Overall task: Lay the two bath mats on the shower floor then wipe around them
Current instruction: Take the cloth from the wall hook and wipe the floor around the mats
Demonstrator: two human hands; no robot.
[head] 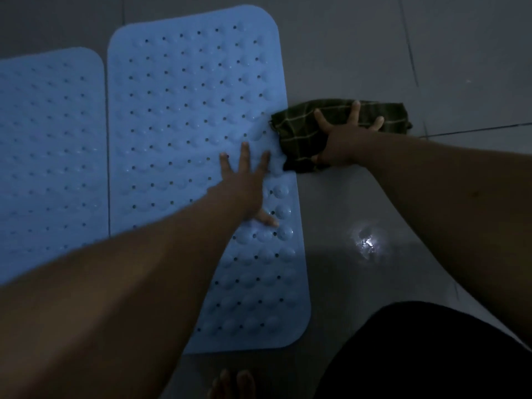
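Two light blue bath mats with holes and bumps lie flat side by side on the grey tiled floor. The left mat (49,156) is cut off by the frame edge. On the right mat (187,110), my left hand (247,185) rests palm down near its right edge, fingers spread. My right hand (342,136) presses with spread fingers on a dark green checked cloth (302,131), which lies on the floor against the right mat's right edge.
Grey floor tiles (460,67) with dark grout lines stretch to the right and behind the mats. A bright wet reflection (367,243) shows on the floor right of the mat. My dark-clothed knee (417,355) and bare toes (233,384) fill the bottom.
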